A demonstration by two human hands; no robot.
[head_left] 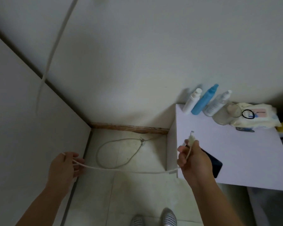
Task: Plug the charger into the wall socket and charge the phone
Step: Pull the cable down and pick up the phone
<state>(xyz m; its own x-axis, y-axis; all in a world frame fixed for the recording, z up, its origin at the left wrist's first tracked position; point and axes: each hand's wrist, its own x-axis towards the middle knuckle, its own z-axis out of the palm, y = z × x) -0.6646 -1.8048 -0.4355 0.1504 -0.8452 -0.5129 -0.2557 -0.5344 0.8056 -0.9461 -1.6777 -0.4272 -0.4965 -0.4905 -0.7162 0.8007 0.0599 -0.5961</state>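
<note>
A white charging cable [121, 170] stretches between my two hands above the tiled floor. My right hand [193, 160] pinches the cable's plug end, and the connector [191, 136] sticks up past my fingertips over the white table. My left hand [67, 165] holds the cable's other part near the left wall, fingers curled around it. A black phone [216, 164] lies flat on the white table [235, 152], partly hidden behind my right hand. From the top of the frame the cable runs down the left wall; no wall socket is in view.
Three bottles [204, 101] stand at the table's back edge against the wall, beside a glass jar [225, 115] and a wipes pack [258, 117] with a black hair tie. A grey cord loop [119, 152] lies on the floor. My shoes [155, 217] show at the bottom.
</note>
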